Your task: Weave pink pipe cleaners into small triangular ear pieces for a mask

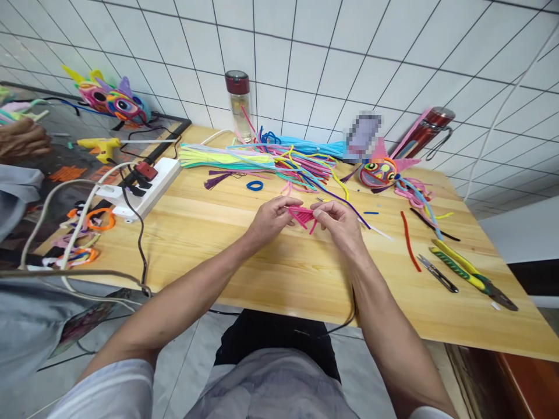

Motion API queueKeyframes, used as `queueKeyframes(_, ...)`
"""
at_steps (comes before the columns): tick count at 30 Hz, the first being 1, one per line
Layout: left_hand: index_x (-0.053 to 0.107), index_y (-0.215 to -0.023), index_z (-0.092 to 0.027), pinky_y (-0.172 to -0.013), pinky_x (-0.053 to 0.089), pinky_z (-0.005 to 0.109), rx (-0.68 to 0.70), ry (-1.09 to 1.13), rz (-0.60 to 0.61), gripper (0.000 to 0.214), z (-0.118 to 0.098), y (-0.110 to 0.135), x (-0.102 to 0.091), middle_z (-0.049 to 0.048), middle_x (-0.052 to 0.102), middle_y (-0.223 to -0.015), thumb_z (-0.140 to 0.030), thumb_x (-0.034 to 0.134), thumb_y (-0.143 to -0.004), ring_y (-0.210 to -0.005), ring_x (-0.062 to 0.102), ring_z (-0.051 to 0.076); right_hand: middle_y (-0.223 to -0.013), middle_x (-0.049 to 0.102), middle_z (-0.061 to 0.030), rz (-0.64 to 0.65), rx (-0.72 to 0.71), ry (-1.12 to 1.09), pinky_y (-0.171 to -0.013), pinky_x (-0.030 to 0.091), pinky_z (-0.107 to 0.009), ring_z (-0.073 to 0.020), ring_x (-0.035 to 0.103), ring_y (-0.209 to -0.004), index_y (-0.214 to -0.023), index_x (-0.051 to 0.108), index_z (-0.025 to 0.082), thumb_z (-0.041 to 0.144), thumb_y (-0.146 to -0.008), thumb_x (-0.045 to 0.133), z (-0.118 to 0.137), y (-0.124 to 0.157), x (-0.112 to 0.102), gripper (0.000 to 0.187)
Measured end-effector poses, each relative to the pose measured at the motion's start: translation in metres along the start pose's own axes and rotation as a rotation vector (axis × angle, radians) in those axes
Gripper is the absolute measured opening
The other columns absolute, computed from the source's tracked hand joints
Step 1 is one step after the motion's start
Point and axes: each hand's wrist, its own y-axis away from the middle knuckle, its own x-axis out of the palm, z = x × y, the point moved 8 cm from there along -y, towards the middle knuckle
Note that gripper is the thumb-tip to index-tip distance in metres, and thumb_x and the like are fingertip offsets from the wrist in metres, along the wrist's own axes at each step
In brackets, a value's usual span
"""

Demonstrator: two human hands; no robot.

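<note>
— What do we hold here?

— We hold a pink pipe cleaner (302, 216). It is fuzzy and very bright.

— Is it straight?

— No. It is bent back and forth many times. The folds sit close side by side, like a little fan. The fan lies almost flat, and it is wider on the right.

— Where is it?

— It is up in the air, just over the middle of the wooden table (279, 273). Our left hand (271, 218) pinches its left end. Our right hand (338, 224) pinches its right side.

— Does any bit hang loose?

— Yes, one short pink end pokes down by our right thumb.
</note>
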Motion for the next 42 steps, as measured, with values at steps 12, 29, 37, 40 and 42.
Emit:
queueKeyframes(12, 0.077, -0.122, -0.018, -0.103, 0.064, 0.055, -0.167, 0.428, 0.007, 0.063, 0.014, 0.006, 0.008, 0.0122, 0.084, -0.114, -0.047, 0.099, -0.071, -0.105, 0.081, 0.031, -0.077, 0.076, -0.0011, -0.152, -0.079, -0.04, -0.063, 0.058, -0.03, -0.0148, 0.066, -0.064, -0.078, 0.07, 0.023, 0.039, -0.078, 0.081, 0.009, 0.008, -0.007, 0.019)
queueKeyframes(29, 0.072, -0.117, -0.021, -0.103, 0.063, 0.051, -0.192, 0.53, 0.007, 0.048, -0.003, 0.014, 0.017, 0.0128, 0.076, -0.139, -0.041, 0.091, -0.078, -0.124, 0.074, 0.03, -0.074, 0.07, 0.0009, -0.266, -0.19, 0.068, -0.056, 0.047, -0.027, -0.0124, 0.054, -0.058, -0.082, 0.067, 0.023, 0.042, -0.085, 0.076, 0.017, 0.017, -0.005, 0.021)
queueKeyframes(37, 0.068, -0.114, -0.02, -0.1, 0.062, 0.048, -0.15, 0.485, -0.004, 0.054, -0.003, 0.012, 0.015, 0.0145, 0.077, -0.136, -0.053, 0.092, -0.078, -0.115, 0.077, 0.029, -0.072, 0.068, 0.0023, -0.24, -0.183, 0.086, -0.054, 0.044, -0.027, -0.0118, 0.051, -0.056, -0.08, 0.068, 0.022, 0.038, -0.085, 0.076, 0.017, 0.019, 0.0, 0.018)
queueKeyframes(40, 0.065, -0.114, -0.02, -0.101, 0.061, 0.049, -0.154, 0.492, -0.015, 0.053, -0.002, 0.012, 0.014, 0.0154, 0.077, -0.137, -0.052, 0.091, -0.079, -0.117, 0.077, 0.03, -0.068, 0.065, 0.0038, -0.222, -0.166, 0.098, -0.053, 0.044, -0.027, -0.0116, 0.05, -0.054, -0.079, 0.068, 0.023, 0.037, -0.084, 0.075, 0.015, 0.019, 0.002, 0.017)
queueKeyframes(42, 0.063, -0.113, -0.02, -0.102, 0.06, 0.05, -0.153, 0.497, -0.022, 0.052, -0.002, 0.011, 0.013, 0.016, 0.077, -0.137, -0.05, 0.09, -0.081, -0.121, 0.076, 0.031, -0.068, 0.066, 0.0033, -0.202, -0.158, 0.092, -0.053, 0.045, -0.028, -0.012, 0.052, -0.055, -0.079, 0.067, 0.023, 0.037, -0.083, 0.076, 0.014, 0.018, 0.004, 0.018)
